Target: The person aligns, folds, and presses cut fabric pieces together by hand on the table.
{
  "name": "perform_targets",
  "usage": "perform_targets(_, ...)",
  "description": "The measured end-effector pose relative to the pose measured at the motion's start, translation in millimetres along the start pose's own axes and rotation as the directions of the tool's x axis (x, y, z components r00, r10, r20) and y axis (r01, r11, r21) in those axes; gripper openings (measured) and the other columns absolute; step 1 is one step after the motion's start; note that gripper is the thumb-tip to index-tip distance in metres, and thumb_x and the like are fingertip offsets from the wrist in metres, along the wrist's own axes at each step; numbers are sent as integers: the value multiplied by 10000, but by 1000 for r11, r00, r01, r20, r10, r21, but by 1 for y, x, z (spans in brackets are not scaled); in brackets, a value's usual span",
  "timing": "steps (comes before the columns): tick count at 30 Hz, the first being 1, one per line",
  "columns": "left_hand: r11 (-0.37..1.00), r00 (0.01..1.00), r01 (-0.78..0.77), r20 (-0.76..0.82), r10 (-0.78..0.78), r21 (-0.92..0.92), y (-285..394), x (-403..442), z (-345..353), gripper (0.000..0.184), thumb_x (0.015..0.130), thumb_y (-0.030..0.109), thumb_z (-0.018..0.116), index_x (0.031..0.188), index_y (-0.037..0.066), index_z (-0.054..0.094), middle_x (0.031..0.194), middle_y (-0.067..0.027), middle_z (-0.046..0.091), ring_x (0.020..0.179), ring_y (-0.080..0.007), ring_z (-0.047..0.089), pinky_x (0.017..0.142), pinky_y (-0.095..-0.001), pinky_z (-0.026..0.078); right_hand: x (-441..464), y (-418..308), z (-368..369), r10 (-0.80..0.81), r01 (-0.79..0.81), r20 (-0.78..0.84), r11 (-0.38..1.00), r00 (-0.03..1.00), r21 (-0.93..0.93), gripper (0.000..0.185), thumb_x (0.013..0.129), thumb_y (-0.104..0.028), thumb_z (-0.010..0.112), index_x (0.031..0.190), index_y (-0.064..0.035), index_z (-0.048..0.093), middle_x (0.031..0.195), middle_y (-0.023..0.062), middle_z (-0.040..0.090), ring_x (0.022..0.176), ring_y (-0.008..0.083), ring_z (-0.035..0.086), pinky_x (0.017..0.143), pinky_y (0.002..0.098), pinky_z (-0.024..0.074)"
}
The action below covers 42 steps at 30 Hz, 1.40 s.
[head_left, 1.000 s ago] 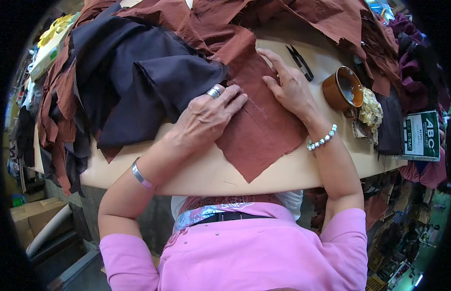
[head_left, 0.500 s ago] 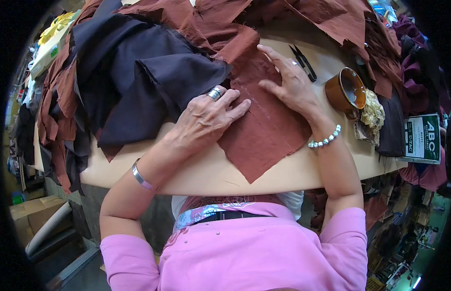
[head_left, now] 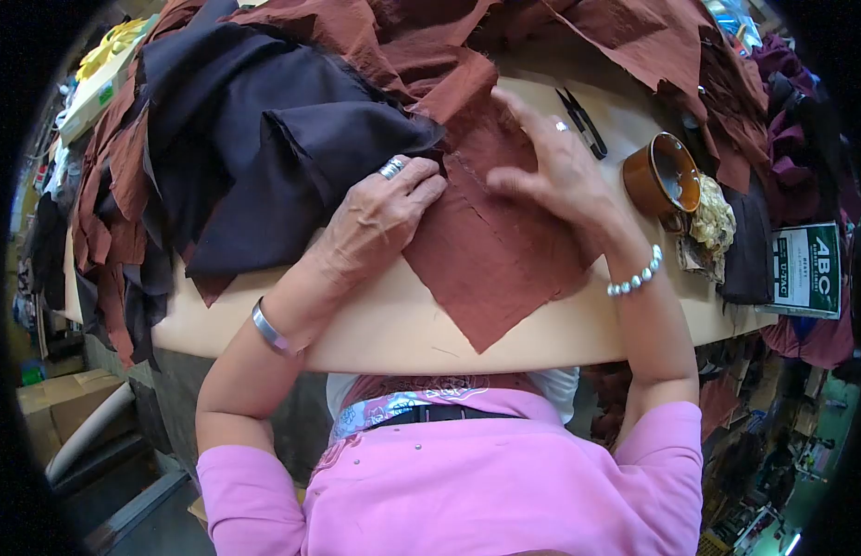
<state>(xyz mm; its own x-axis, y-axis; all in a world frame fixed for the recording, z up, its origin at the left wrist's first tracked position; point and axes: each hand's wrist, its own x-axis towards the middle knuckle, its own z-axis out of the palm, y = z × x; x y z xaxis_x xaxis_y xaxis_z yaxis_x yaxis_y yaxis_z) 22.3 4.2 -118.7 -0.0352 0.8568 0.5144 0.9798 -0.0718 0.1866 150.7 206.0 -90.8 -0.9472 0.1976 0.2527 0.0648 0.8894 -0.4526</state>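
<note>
Blurred right fingers (head_left: 525, 116) and thumb (head_left: 517, 183)

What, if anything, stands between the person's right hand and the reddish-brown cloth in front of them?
Nothing visible: the right hand is directly over the reddish-brown cloth. The small black tool and brown cup are off to that hand's right.

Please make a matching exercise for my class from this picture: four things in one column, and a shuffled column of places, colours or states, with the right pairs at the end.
Column one
1. Rust-brown cloth
2. Mug
3. Beaded bracelet
4. Snips

Column two
A. Around the right forearm, near the wrist
B. One corner pointing toward the person
C. Black, lying on the table
D. Glossy brown, open mouth in view

Right pairs: 1-B, 2-D, 3-A, 4-C
</note>
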Motion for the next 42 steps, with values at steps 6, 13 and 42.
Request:
perform_targets(6,999,999,-39,20,38,20,0,0,1,258,742,1,503,990,18,572,966,-90,534,789,-233,600,688,-309,521,22,-7,19,275,-270,26,918,961,291,679,791,20,608,1393,-143,340,1286,203,501,1160,295,526,943,347,420)
perform_targets(13,995,999,-9,46,4,95,6,2,-4,333,736,-6,496,1057,34,574,1100,-87,536,789,-223,597,694,-302,515,21,13,38,-64,134,-314,969,947,208,688,762,64,552,1370,-197,363,890,228,605,837,405,588,750,459,466)
perform_targets(42,972,968,219,-147,-204,90,-38,12,-4,255,784,24,574,1036,-1,545,1130,-173,546,1036,-356,535,912,-389,440,-4,-20,46,-403,411,-124,911,907,45,580,737,67,487,1307,-30,451,1086,149,608,934,290,560,865,364,463)
